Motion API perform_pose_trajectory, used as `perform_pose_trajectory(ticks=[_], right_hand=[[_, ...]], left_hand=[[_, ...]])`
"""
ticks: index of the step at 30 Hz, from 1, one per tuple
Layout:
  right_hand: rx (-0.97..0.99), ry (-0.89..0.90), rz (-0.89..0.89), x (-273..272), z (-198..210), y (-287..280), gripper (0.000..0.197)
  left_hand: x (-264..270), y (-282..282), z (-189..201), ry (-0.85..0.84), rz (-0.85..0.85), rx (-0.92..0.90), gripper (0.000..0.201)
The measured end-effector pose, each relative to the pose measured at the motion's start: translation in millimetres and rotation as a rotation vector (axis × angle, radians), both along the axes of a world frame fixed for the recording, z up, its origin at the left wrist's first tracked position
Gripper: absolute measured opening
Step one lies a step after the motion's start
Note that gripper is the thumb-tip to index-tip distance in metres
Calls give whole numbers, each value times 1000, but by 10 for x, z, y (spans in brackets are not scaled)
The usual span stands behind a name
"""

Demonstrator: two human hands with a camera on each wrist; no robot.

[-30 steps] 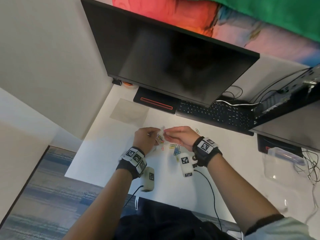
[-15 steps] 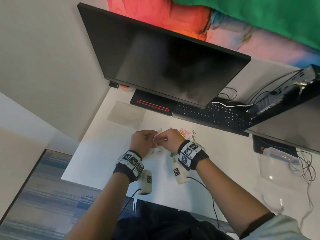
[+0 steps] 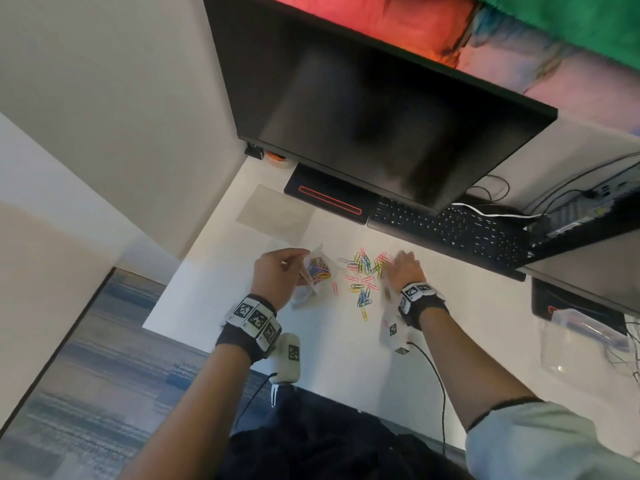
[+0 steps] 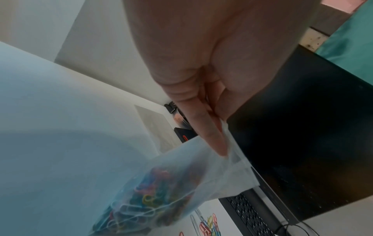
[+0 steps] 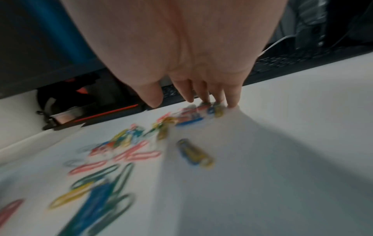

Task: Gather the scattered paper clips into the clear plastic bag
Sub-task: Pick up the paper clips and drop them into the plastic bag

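Clear plastic bag (image 3: 317, 271) pinched at rim in your left hand (image 3: 277, 271), mouth open toward 3 o'clock for loading. Your right hand (image 3: 405, 268), fingers straight, rakes loose paper clips (image 3: 363, 271) on desk (image 3: 346, 358).

In the head view, loose paper clips (image 3: 363, 271) lie at frame centre on the desk (image 3: 339, 341), between the plastic bag (image 3: 317, 271) at left and the right hand (image 3: 403, 268); the keyboard (image 3: 450, 230) sits above them, under the monitor (image 3: 381, 109).
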State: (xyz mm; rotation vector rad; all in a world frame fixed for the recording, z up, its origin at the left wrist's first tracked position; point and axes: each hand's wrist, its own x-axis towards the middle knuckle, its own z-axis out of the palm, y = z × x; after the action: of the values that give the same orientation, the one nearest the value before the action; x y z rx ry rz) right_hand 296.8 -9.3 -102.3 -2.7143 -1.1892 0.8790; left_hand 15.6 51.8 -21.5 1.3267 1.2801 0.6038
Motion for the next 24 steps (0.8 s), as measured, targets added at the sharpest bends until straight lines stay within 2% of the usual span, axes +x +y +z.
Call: perform_pose_trajectory(ticks=[4,6,9,11,13,15,16,18,21,24], right_hand=[[43,-6,116,-359,-52,166,56],[61,-22,275,-462,-74,209,57],[33,-192,545,-550,-46,279,56],[39,-251,618,-591,-36,291,48],[43,-252,613,-561,-42,276,36],[61,-223,543,-498,-24,238,29],[108,-178,452,-449,-8,206,26],[203,2,155,-344,57,129,21],[396,471,-264,-245,247,-27,19],[546,937,-447,-320,568,-104,25]], left_hand=[[-46,3,-9,-10,0,3,20],[-59,3,-17,-15,0,-6,21],[-45,-4,-19,-12,0,-7,21],[-18,-21,-4,-11,0,-9,20],[7,-43,17,-15,0,-23,19],[23,-59,32,-16,1,-37,18],[26,-67,40,-15,2,-43,18],[38,-76,48,-14,-2,-52,17],[74,-90,73,-9,-15,-62,18],[142,-95,64,4,-35,-65,18]])
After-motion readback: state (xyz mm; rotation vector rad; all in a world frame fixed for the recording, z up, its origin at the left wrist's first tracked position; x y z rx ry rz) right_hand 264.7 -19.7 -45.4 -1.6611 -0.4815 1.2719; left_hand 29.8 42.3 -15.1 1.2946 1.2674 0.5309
